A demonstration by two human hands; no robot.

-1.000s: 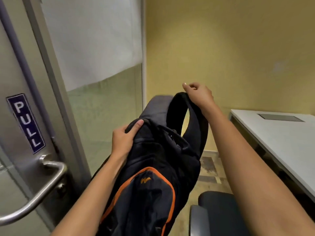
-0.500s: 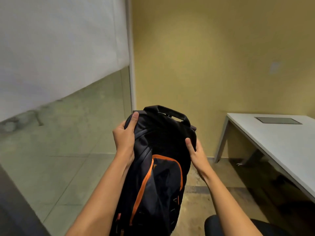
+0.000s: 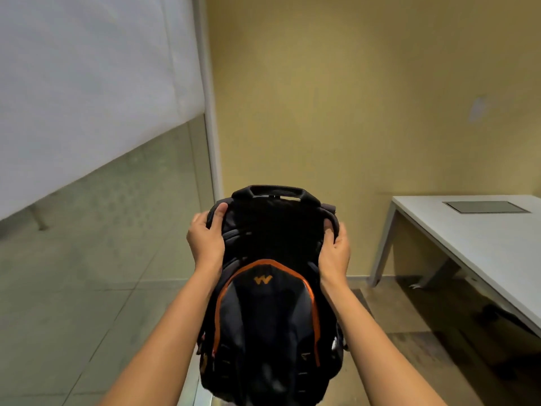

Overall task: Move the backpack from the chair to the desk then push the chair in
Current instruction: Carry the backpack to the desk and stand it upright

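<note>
Black-and-orange backpack (image 3: 268, 288) held up in mid-air, front pocket facing camera. Left hand (image 3: 206, 240) clamped on its upper left side, right hand (image 3: 335, 250) gripping the opposite side. White surface (image 3: 480, 244) off right, apart.

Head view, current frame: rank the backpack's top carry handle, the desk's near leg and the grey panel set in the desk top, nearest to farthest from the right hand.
From the right hand, which grips the backpack's right side:
1. Top carry handle, just up and left of it.
2. Desk's near leg, to its right.
3. Grey panel, farther right on the desk top.
</note>
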